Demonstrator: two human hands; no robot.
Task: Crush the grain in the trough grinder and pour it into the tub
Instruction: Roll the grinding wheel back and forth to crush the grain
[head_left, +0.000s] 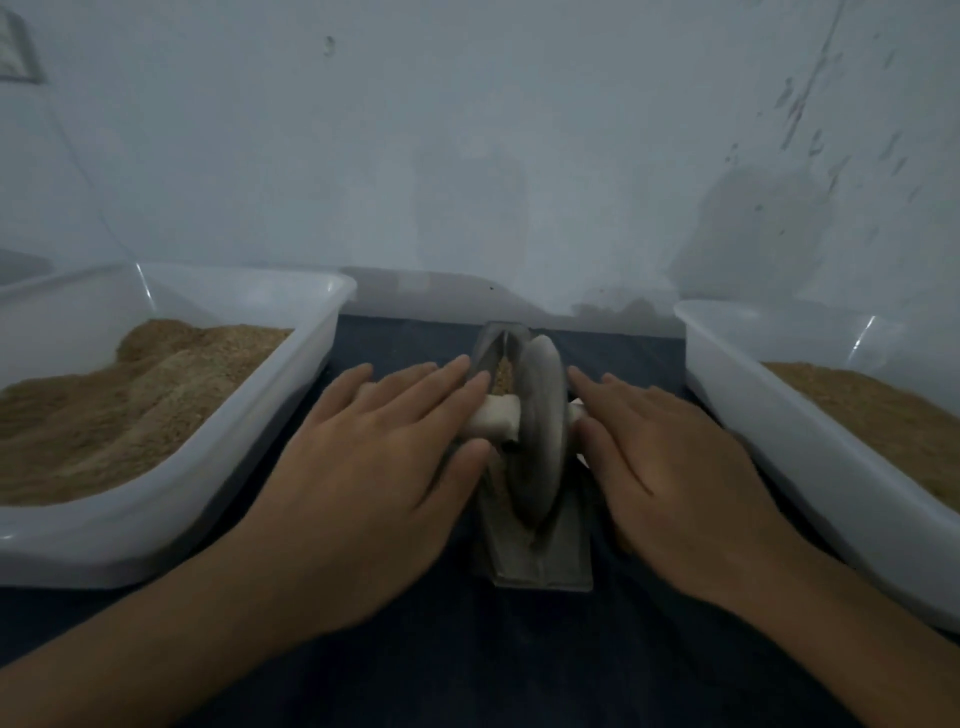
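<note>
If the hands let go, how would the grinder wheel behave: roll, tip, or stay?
The wheel is a thin disc on edge, so it would probably roll along the trough. Its axle under the flat left hand and right hand might limit tipping. It looks metallic, likely heavy for its size.

Left tub (291, 415): cut off by the left frame edge; far left wall not visible. Right tub (779, 415): cut off by the right edge. Trough grinder (540, 551): mid-section covered by the wheel (540, 431) and both hands. Axle handle (493, 415): left part lies under the left hand (363, 467); right stub mostly hidden beneath the right hand (675, 467). Grain (501, 379) inside the trough: small patch visible, amount indeterminable. Object in upper left corner: cropped, unidentifiable. Whole frame dim and soft.
</note>
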